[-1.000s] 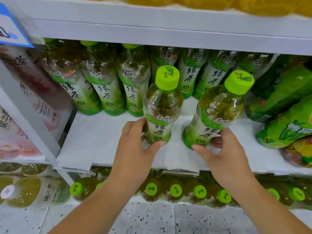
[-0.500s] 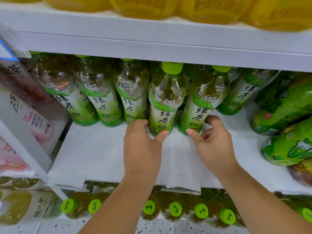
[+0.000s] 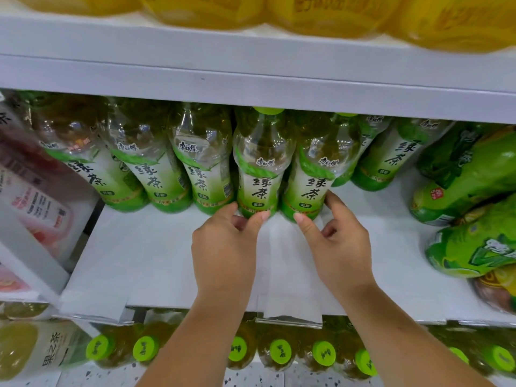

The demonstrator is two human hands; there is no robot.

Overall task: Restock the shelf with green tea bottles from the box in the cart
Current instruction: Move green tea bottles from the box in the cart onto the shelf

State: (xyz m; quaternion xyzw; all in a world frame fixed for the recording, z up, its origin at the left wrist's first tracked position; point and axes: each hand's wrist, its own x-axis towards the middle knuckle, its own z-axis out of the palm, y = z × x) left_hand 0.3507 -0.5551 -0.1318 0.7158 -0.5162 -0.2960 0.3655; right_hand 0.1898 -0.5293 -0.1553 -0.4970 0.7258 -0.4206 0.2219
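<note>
Hands grip two green tea bottles at their bases on the white shelf (image 3: 156,263): left hand (image 3: 223,247) holds one bottle (image 3: 258,174), right hand (image 3: 337,244) the other bottle (image 3: 315,174). More tea bottles (image 3: 156,169) crowd the left; green packs (image 3: 472,241) lie right, and the upper shelf edge (image 3: 251,88) hangs close overhead.

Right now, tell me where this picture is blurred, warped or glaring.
Head view: centre sharp, labels on both held bottles readable; yellow packs and green bags at the edges are soft; the wide lens fans the bottle row and bends the shelf edge; light glints on bottle shoulders, no harsh shadows.
</note>
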